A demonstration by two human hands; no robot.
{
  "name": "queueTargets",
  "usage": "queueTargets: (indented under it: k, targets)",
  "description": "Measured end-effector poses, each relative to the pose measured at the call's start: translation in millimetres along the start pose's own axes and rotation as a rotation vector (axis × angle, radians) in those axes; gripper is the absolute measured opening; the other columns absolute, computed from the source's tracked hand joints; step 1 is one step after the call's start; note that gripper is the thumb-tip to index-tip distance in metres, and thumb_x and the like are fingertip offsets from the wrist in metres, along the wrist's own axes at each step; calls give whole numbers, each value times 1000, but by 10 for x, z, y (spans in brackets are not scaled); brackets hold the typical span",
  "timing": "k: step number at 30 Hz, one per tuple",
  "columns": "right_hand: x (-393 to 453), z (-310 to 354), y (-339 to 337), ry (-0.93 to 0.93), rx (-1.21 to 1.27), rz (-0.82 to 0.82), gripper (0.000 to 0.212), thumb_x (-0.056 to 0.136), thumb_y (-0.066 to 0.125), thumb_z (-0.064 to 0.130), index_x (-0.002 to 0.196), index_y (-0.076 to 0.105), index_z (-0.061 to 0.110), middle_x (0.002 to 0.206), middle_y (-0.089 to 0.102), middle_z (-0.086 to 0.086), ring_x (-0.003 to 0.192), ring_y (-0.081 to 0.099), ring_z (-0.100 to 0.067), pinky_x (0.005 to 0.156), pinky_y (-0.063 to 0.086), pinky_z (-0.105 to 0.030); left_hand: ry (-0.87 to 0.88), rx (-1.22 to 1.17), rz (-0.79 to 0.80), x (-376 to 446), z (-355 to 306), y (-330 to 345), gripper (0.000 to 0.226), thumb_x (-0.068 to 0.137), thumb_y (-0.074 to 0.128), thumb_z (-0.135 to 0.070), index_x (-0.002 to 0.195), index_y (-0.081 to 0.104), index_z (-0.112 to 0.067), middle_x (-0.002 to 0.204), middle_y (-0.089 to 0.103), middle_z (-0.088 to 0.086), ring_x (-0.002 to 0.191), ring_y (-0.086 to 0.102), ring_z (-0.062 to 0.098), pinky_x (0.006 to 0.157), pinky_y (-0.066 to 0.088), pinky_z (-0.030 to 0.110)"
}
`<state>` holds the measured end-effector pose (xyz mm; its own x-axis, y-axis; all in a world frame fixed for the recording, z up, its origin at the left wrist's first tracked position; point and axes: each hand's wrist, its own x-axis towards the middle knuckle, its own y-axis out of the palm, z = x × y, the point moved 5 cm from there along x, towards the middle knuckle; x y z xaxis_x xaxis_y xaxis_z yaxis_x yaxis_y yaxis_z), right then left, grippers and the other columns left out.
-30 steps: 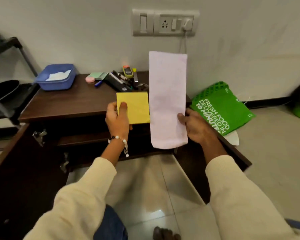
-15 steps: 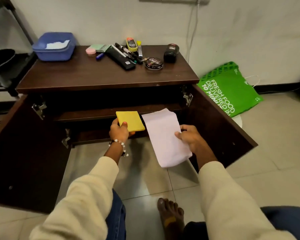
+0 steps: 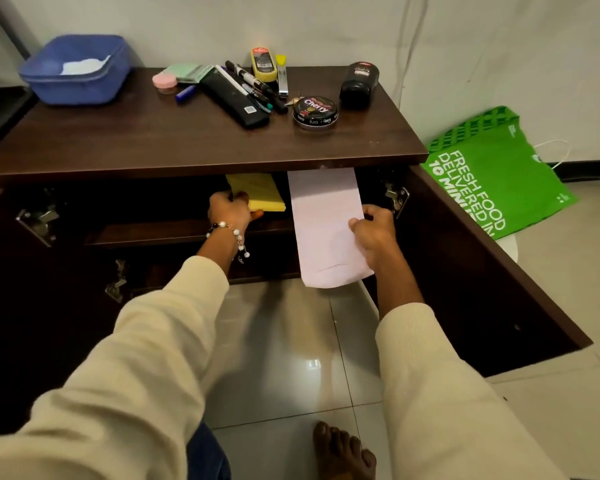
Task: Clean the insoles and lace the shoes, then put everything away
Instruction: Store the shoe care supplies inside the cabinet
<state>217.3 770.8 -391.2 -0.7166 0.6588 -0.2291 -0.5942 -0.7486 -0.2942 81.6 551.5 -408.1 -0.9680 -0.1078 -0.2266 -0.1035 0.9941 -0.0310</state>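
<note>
Head view: left hand (image 3: 228, 210) pinches a flat yellow rectangular cloth (image 3: 257, 192) by its near edge, thumb on top, cloth reaching into the upper opening of a dark brown wooden cabinet (image 3: 194, 147), just under the desk top. Right hand (image 3: 373, 233) grips a long pale pink folded cloth (image 3: 326, 226) at its right edge, fingers curled round it; its far end is tucked under the desk top lip, its near end hangs out over the inner shelf (image 3: 187, 233) and the tiled floor (image 3: 291, 358). Both grips clamped, one cloth each. The two cloths lie side by side, close, not touching. Both cabinet doors stand open, right door (image 3: 482, 278) swung outward.

On the desk top: blue plastic tub (image 3: 77, 69) at far left with something white inside, round black shoe polish tin (image 3: 315, 112), black squat bottle (image 3: 359, 83), yellow-and-black sponge applicator (image 3: 264, 65), a loose pile of pens and markers (image 3: 253, 86), small pink round container (image 3: 165, 81). Green printed carrier bag (image 3: 492, 178) leans against the wall to the right of the cabinet. Cream sleeves on both arms, bead bracelet (image 3: 229, 233) on the left wrist, bare foot (image 3: 343, 452) on the floor at bottom.
</note>
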Motion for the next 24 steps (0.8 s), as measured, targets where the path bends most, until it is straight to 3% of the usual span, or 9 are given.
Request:
queueTargets:
  k: [4, 7, 9, 12, 15, 19, 21, 24]
  targets:
    - [288, -95, 111, 18, -220, -137, 29, 94, 54, 7, 122, 58, 9, 124, 59, -12, 111, 58, -31, 90, 49, -36, -20, 100, 9, 137, 125, 179, 23, 96, 52, -6, 117, 55, 4, 107, 54, 8, 64, 56, 14, 80, 57, 43]
    - [480, -1, 181, -75, -407, -199, 27, 94, 54, 9, 121, 57, 7, 124, 56, -15, 110, 58, -32, 90, 49, -37, -23, 205, 70, 231, 194, 307, 24, 94, 53, -5, 116, 57, 3, 105, 57, 8, 69, 61, 20, 86, 55, 43]
    - [625, 35, 268, -160, -562, -198, 24, 93, 55, 6, 117, 59, 4, 119, 59, -17, 106, 60, -33, 89, 53, -39, 41, 460, 124, 298, 205, 364, 28, 92, 57, -12, 116, 60, 3, 112, 63, 13, 94, 64, 34, 94, 50, 42]
    - [804, 54, 419, -260, -816, -138, 24, 92, 54, 2, 116, 61, 0, 113, 62, -19, 100, 64, -32, 85, 55, -39, 208, 860, 144, 306, 165, 440, 47, 92, 61, -22, 132, 51, 1, 132, 54, 18, 122, 50, 37, 101, 40, 37]
    - [861, 69, 537, -366, -1071, -145, 32, 94, 51, 6, 126, 52, 1, 116, 61, -19, 106, 60, -32, 89, 50, -36, 318, 915, 129, 319, 209, 487, 52, 93, 60, -23, 135, 44, 4, 136, 48, 22, 125, 46, 37, 102, 36, 37]
    - [754, -42, 822, -522, -1124, -64, 24, 91, 50, 13, 108, 66, 9, 104, 66, -15, 105, 57, -34, 94, 40, -39, 390, 945, 81, 342, 317, 478, 61, 92, 60, -27, 142, 38, 0, 142, 41, 24, 131, 37, 40, 110, 30, 42]
    - [733, -144, 969, -607, -1067, 17, 31, 90, 47, 18, 116, 65, 16, 115, 64, -15, 112, 55, -35, 101, 39, -39, 463, 964, 54, 335, 308, 488, 61, 91, 61, -26, 143, 38, -5, 146, 38, 21, 136, 31, 38, 114, 23, 43]
    - [838, -206, 937, -564, -1084, 72, 44, 96, 38, 27, 138, 47, 26, 140, 49, -12, 132, 40, -35, 113, 27, -42, 518, 928, 48, 361, 313, 491, 57, 90, 63, -26, 141, 45, -10, 145, 43, 17, 135, 35, 35, 114, 23, 44]
